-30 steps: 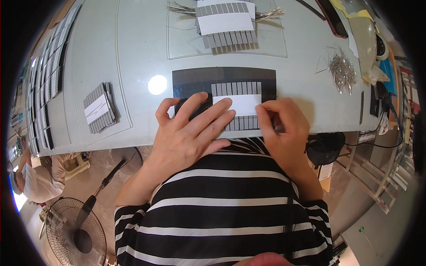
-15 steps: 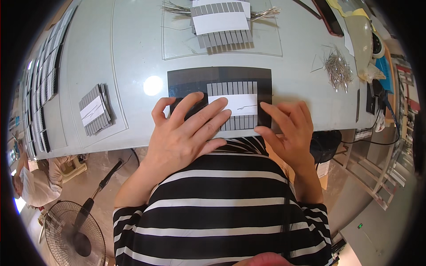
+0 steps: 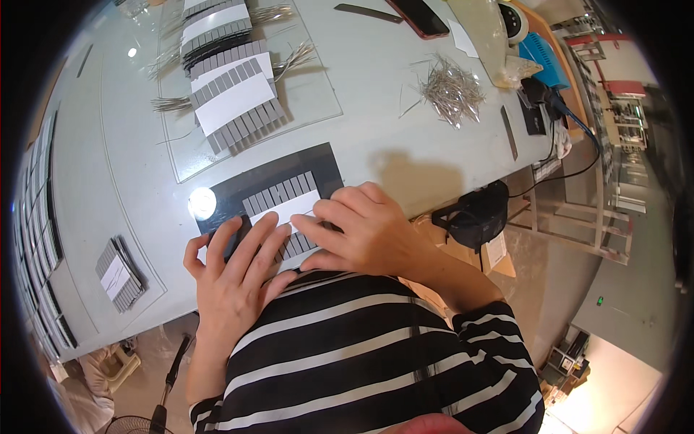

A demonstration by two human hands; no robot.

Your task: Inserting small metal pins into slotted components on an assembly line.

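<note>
A glossy pale table (image 3: 361, 130) lies beneath 2 hands (image 3: 235, 278) (fan (image 3: 137, 424) at left).

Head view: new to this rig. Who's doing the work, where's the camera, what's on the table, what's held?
There is no robot: a person works with two bare hands, the left hand and the right hand. The view comes from the left one of two wide fisheye cameras worn on the head, looking down, so straight edges bend and the striped shirt fills the lower part.

On the table, near its edge, lies a dark sheet. On it is a row of grey strips with a white band across. Both hands appear to touch this piece; whether they pinch anything is hard to tell.

To the left sits a small banded stack. Farther off lie similar banded pieces and, rightward, a pile of thin wires.
</note>
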